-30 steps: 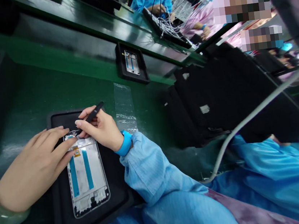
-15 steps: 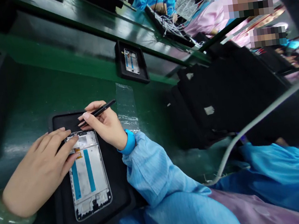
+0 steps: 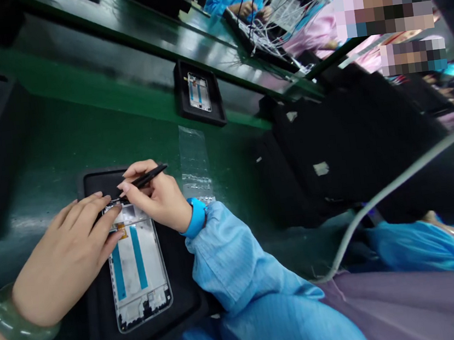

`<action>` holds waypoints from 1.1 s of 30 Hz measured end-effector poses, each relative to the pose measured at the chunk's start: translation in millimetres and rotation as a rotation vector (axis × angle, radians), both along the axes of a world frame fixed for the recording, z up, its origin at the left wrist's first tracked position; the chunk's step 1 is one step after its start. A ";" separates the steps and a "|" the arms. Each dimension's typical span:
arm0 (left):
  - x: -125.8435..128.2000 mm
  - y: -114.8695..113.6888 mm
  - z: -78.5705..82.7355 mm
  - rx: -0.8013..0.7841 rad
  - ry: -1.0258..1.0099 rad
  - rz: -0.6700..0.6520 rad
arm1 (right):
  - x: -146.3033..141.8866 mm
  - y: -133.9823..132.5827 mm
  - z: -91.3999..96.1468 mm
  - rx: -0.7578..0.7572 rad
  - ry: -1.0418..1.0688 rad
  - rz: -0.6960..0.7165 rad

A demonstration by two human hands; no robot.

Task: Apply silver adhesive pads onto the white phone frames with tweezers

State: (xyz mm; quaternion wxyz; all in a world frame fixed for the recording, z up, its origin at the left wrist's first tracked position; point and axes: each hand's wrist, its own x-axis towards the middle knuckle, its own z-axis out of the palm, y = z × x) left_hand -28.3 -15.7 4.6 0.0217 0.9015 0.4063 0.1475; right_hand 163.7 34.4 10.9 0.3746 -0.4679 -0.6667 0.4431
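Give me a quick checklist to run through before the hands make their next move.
1. Phone frame lying within the black tray: ok.
2. Left hand over the frame's upper left side: ok.
3. Right hand gripping the black tool: ok.
4. Tool tip touching the frame: cannot tell; too small and crowded by fingers.
5. Frame's upper end fully visible: not ok, fingers cover part of it.

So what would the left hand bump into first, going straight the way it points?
Probably the right hand or the black tool it holds, just ahead of the left hand; depth leaves which one unclear.
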 end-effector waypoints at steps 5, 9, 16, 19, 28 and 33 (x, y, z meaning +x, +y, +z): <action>-0.1 0.8 -0.4 0.014 0.010 -0.012 | -0.3 0.5 -1.7 -0.032 0.057 -0.011; 0.9 1.3 0.2 0.033 -0.005 -0.003 | -1.1 0.4 -1.0 -0.016 0.036 -0.014; 1.0 0.3 -0.1 -0.005 -0.026 0.004 | -4.2 -2.2 3.3 0.076 -0.015 -0.029; -0.3 0.6 -0.8 -0.026 -0.022 0.001 | -4.5 -3.2 4.0 0.076 -0.032 -0.032; -1.4 2.5 0.5 0.075 0.020 -0.027 | -3.4 -2.5 2.2 0.159 -0.077 -0.008; -0.9 2.6 1.3 0.086 0.024 -0.028 | -2.9 -0.3 0.7 0.221 -0.108 0.015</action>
